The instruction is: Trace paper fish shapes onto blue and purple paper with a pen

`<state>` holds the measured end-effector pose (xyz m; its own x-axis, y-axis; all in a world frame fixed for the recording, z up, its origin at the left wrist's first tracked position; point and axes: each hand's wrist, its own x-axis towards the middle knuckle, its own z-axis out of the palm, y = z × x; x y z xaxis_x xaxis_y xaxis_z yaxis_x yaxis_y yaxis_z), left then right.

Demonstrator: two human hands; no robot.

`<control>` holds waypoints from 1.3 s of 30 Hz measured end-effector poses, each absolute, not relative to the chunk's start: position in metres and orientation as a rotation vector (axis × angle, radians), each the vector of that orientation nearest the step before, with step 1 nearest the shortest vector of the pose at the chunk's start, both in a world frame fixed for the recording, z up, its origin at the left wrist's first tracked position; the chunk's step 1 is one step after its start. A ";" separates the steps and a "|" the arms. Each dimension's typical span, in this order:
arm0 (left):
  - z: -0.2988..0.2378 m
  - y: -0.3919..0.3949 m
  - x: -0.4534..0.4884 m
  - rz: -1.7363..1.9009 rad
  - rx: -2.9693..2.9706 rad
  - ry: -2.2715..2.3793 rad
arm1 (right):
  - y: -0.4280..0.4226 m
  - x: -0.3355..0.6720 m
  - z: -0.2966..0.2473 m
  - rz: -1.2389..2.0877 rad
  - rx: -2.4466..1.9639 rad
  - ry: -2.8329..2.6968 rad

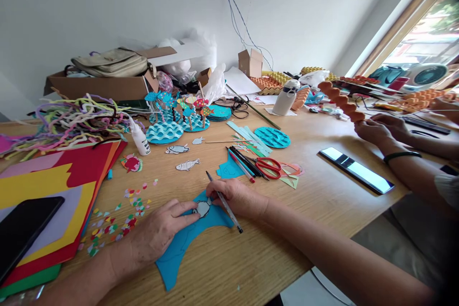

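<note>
The left grip (161,229) lies palm-down, fingers (186,220) outstretched; the right grip (238,198) is curled, pinching.

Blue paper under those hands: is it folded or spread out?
Spread out: the blue paper lies flat on the table under the left hand, with no fold showing in its uncovered part.

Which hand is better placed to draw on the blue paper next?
Likely the right hand: it holds a pen over the blue paper, while the left hand holds none and rests on the white cutout.
</note>
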<state>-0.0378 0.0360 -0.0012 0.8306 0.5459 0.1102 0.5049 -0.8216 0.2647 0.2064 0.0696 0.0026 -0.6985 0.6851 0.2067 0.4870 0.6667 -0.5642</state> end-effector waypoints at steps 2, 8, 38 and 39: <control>-0.003 0.038 -0.041 0.342 2.725 0.807 | 0.069 0.206 0.004 0.666 -0.921 -2.482; -0.001 0.040 -0.047 0.423 2.533 0.938 | 0.068 0.208 0.008 0.669 -0.916 -2.534; 0.012 0.040 -0.045 0.437 2.308 0.847 | 0.059 0.215 0.010 0.663 -0.902 -2.559; 0.011 0.039 -0.045 0.428 2.348 0.828 | 0.059 0.214 0.009 0.664 -0.899 -2.561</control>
